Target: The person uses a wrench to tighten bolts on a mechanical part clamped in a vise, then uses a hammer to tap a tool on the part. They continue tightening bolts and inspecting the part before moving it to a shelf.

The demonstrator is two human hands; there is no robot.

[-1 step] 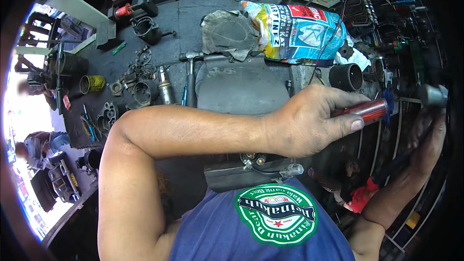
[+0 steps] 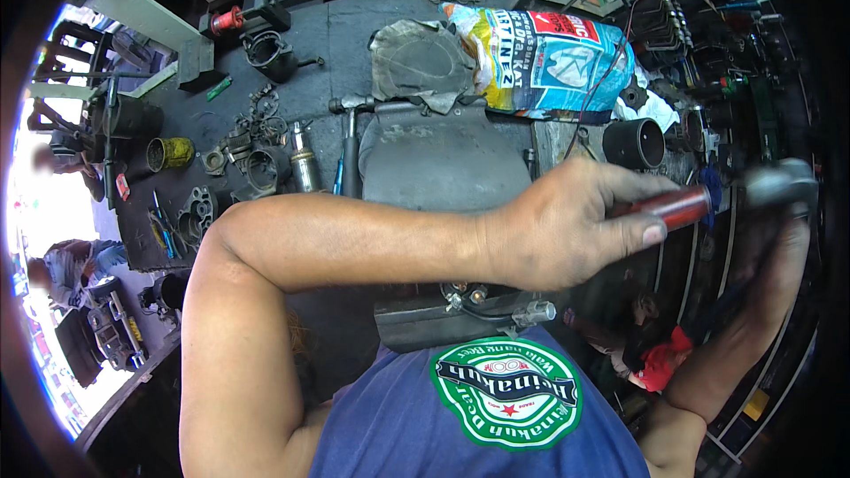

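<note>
My left hand (image 2: 558, 223) reaches across to the right, closed around a glossy dark red handle (image 2: 675, 207), like a screwdriver's. The fingers hide the rest of that tool. At the far right my right hand (image 2: 786, 243), smeared by motion, grips a hammer. Its blurred metal head (image 2: 777, 184) is just right of the red handle's end, with a gap between them. Below my left wrist, against my body, lies a dark metal piece (image 2: 416, 323) with terminals and a short wire ending in a grey connector (image 2: 534, 311).
Beyond my forearm stands a grey padded block (image 2: 438, 159), with a second hammer (image 2: 350, 137) beside it. Metal rings and housings (image 2: 264, 168) crowd the bench's left. A blue printed sack (image 2: 553, 62) and dark cylinder (image 2: 633, 142) lie behind. Another person in red (image 2: 664, 361) is low right.
The hammer head has swung slightly left, closer to the red handle's end, and my right hand moved with it. My left hand is nearly still.
</note>
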